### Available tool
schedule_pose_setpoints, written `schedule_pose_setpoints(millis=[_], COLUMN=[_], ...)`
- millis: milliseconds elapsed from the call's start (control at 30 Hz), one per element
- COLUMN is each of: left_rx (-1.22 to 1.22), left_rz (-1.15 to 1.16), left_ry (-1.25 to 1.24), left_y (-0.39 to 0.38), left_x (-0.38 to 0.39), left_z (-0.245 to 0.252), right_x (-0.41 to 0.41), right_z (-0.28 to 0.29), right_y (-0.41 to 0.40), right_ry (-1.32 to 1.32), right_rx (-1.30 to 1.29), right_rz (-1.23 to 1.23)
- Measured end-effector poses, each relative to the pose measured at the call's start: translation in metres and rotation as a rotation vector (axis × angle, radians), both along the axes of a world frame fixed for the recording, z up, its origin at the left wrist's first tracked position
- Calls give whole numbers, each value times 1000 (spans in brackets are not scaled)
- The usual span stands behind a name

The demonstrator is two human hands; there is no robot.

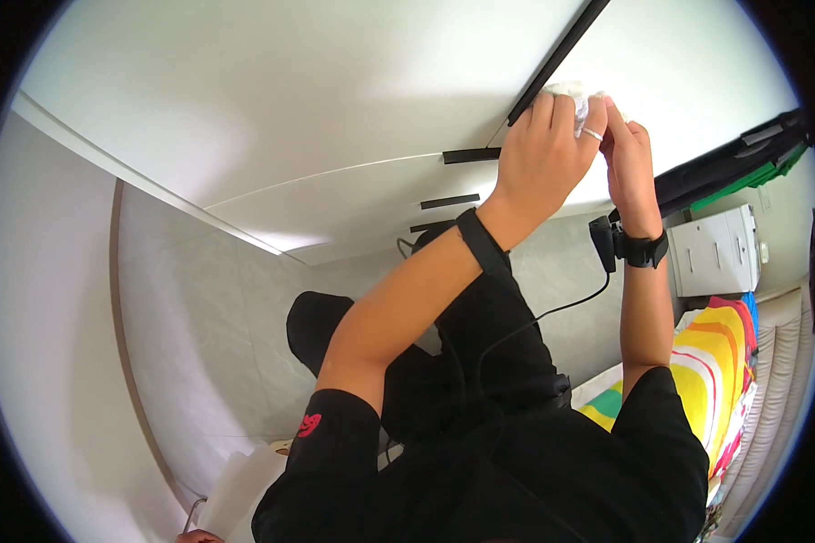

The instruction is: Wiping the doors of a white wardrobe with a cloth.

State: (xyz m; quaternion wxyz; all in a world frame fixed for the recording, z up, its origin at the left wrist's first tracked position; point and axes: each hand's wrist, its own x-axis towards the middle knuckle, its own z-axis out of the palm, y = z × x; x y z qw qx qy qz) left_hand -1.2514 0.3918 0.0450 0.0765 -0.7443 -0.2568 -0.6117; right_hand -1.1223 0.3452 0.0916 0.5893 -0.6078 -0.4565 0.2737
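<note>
A crumpled white cloth or tissue (565, 89) lies against the front of a white wardrobe (353, 88), just right of the lower end of a long black handle (550, 64). My left hand (543, 153), with a ring on one finger, grips it from the left, fingers bent over it. From the right, my right hand (630, 159) pinches the cloth too, its fingertips meeting the left hand's. Part of the cloth is hidden behind my fingers. A short black drawer handle (471, 156) sits just left of my left wrist.
Two more drawer handles (450, 201) (431, 226) are lower down. A cable (570, 303) hangs from the device (603, 244) at my right wrist. At right stand a white cabinet (713, 251) and a bed with a striped yellow cover (703, 353). Another person's hand (200, 536) shows at lower left.
</note>
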Motion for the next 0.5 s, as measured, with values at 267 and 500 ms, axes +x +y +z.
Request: schedule_pose_setpoints(millis=[267,500], left_rx=[-166,-44], left_rz=[31,160], left_ry=[161,262], left_y=[-7,0], left_x=[-2,-1], left_z=[16,19], right_x=[23,37], right_z=[5,7], right_y=[6,8], right_ry=[-92,72], right_rx=[-93,-38], right_rz=[41,176])
